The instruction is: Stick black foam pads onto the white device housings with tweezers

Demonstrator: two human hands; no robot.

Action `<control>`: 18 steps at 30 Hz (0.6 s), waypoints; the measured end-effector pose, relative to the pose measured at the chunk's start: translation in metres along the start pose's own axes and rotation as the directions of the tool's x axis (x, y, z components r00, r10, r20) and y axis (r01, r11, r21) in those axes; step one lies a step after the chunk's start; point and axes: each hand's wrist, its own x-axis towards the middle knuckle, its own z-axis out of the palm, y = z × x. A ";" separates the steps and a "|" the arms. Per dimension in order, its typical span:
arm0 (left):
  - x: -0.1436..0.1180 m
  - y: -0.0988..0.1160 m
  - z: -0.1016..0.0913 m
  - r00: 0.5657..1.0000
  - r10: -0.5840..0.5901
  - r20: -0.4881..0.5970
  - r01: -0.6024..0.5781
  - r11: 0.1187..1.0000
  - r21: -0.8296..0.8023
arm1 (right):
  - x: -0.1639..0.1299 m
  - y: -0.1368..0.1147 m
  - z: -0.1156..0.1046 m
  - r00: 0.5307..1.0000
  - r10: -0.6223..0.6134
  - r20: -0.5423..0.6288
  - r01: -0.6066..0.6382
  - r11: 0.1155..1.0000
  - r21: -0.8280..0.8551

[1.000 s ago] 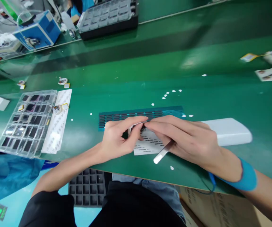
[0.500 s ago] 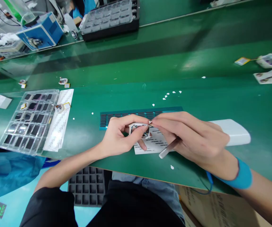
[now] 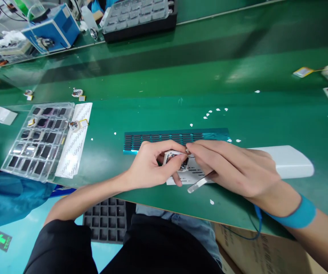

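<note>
My left hand is closed round a small white watch-like casing, with electronic parts showing inside it. My right hand meets it at the casing's right corner, thumb and forefinger pinched together there. Whatever small piece lies between those fingertips is mostly hidden. A flat metal tool, like tweezers, is tucked in the right palm and sticks out below the fingers. Under both hands lies a printed white sheet. Behind them is a teal strip with rows of dark slim pieces.
A clear compartment tray with dark screens stands left, beside a printed strip bearing another casing. White bits dot the green table. A white device lies right. A blue wrist strap has a cord. A blue box stands far left.
The view has shifted slightly, so the scene sits a little to the right. My right fingertips remain at the casing's corner, and the metal tool has tilted a little flatter. More white bits show by the teal strip's right end.
</note>
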 end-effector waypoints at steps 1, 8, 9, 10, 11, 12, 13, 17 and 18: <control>0.000 0.001 0.000 1.000 -0.006 0.015 0.006 1.000 -0.009 | -0.002 0.002 0.002 1.000 0.009 -0.019 -0.009 1.000 0.017; 0.000 0.001 -0.003 0.996 -0.092 0.021 0.093 0.992 -0.085 | -0.004 0.004 0.009 0.993 0.075 -0.086 -0.058 0.980 0.192; 0.000 0.001 -0.003 0.996 -0.089 0.012 0.090 0.992 -0.089 | -0.004 0.004 0.010 0.993 0.089 -0.077 -0.072 0.977 0.198; 0.000 0.000 -0.003 0.996 -0.085 0.004 0.085 0.992 -0.091 | -0.005 0.004 0.010 0.993 0.097 -0.067 -0.082 0.976 0.201; 0.001 0.000 -0.002 0.997 -0.080 -0.001 0.080 0.992 -0.094 | -0.006 0.004 0.011 0.993 0.102 -0.054 -0.089 0.976 0.201; 0.001 0.000 -0.002 0.997 -0.076 -0.005 0.076 0.992 -0.097 | -0.007 0.004 0.011 0.994 0.103 -0.045 -0.092 0.976 0.198; 0.001 0.000 -0.001 0.997 -0.075 -0.008 0.074 0.992 -0.100 | -0.008 0.005 0.011 0.994 0.101 -0.036 -0.092 0.977 0.193; 0.001 -0.001 0.000 0.995 -0.097 -0.014 0.095 0.989 -0.110 | -0.012 0.005 0.009 0.998 0.055 -0.006 -0.053 0.986 0.157; 0.001 -0.001 0.001 0.995 -0.103 -0.017 0.101 0.989 -0.105 | -0.012 0.005 0.008 0.999 0.051 -0.002 -0.050 0.988 0.147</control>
